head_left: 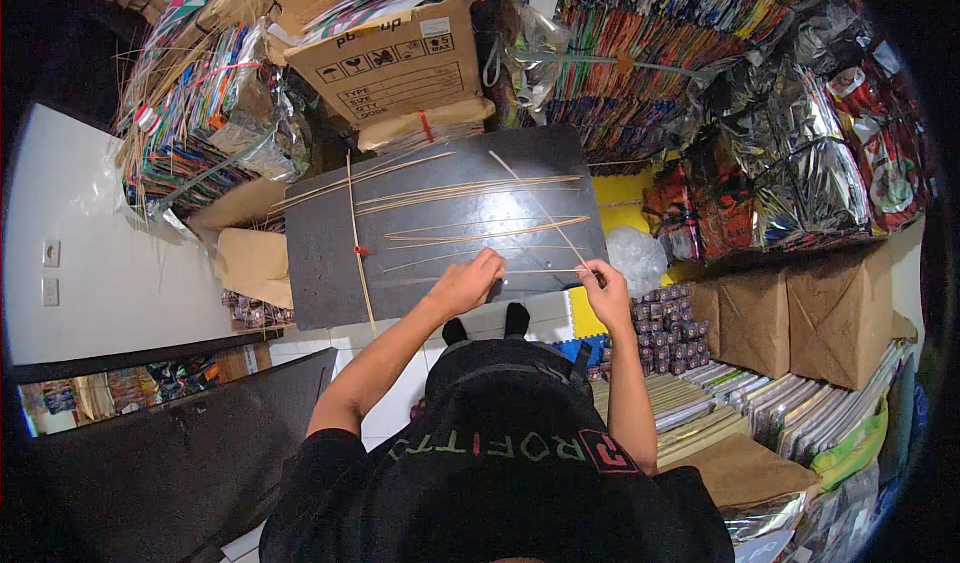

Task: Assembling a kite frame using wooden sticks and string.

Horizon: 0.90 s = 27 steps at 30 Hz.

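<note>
A thin, pale bamboo-like stick (pixel 545 271) runs level between my two hands, over the near edge of a dark tabletop (pixel 325 283). My left hand (pixel 468 283) has its fingers closed on the stick's left part. At the other end, my right hand (pixel 606 285) pinches it between thumb and fingers. Another stick (pixel 530 193) slants across the table and comes down to my right fingertips; whether they grip it too is unclear. Beyond my hands lie several loose sticks (pixel 470 191) in rough rows. A long stick (pixel 353 203) crosses the left side, with a small red piece (pixel 362 251) at it.
A large cardboard box (pixel 390 63) stands behind the table. Bundled stacks of colourful packaging (pixel 640 93) rise at the back right, and another stack (pixel 215 113) at the left. Brown paper-wrapped bundles (pixel 838 308) and piled small dark containers (pixel 665 328) are on the right.
</note>
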### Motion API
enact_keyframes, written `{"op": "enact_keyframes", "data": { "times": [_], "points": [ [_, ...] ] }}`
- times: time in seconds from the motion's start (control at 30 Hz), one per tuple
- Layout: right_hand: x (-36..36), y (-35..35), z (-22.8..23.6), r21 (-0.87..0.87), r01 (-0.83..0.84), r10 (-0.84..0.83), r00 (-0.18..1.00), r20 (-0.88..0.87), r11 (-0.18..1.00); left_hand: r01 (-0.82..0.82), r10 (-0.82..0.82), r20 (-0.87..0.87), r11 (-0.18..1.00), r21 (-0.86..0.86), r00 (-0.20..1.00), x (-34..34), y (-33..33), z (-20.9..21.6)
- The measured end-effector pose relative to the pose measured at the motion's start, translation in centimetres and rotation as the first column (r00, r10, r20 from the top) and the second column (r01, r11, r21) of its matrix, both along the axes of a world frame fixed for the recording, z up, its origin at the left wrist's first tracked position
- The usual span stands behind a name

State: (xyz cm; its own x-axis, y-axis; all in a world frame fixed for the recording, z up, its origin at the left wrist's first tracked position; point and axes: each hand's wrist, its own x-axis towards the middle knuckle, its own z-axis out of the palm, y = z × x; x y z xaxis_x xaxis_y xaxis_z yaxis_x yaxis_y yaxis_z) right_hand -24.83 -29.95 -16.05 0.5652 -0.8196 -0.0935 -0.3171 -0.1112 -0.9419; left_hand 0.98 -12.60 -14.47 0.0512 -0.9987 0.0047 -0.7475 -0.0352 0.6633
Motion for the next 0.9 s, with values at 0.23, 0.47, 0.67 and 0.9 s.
{"op": "enact_keyframes", "data": {
  "times": [0.23, 0.47, 0.67, 0.9],
  "points": [
    [1.1, 0.5, 1.2, -0.021, -0.041, 0.039, 0.997, -0.064, 0.999, -0.263, 0.262, 0.049, 0.964, 0.020, 0.964, -0.6, 0.4, -1.4],
    [-0.3, -0.6, -0.2, 0.008, -0.032, 0.032, 0.998, -0.049, 0.999, -0.056, 0.054, -0.051, 0.998, -0.035, 0.997, 0.2, 0.4, 0.9],
    [-2.1, -1.9, -1.1, 0.058, 0.069, -0.068, 0.998, -0.014, 0.996, -0.346, 0.337, -0.259, 0.938, 0.010, 0.905, 2.2, -1.7, -1.5],
    [-3.8, -3.2, -1.1, 0.037, 0.110, -0.107, 0.992, -0.073, 0.993, -0.310, 0.299, 0.215, 0.950, 0.019, 0.930, 5.2, -4.1, -5.4]
  ]
}}
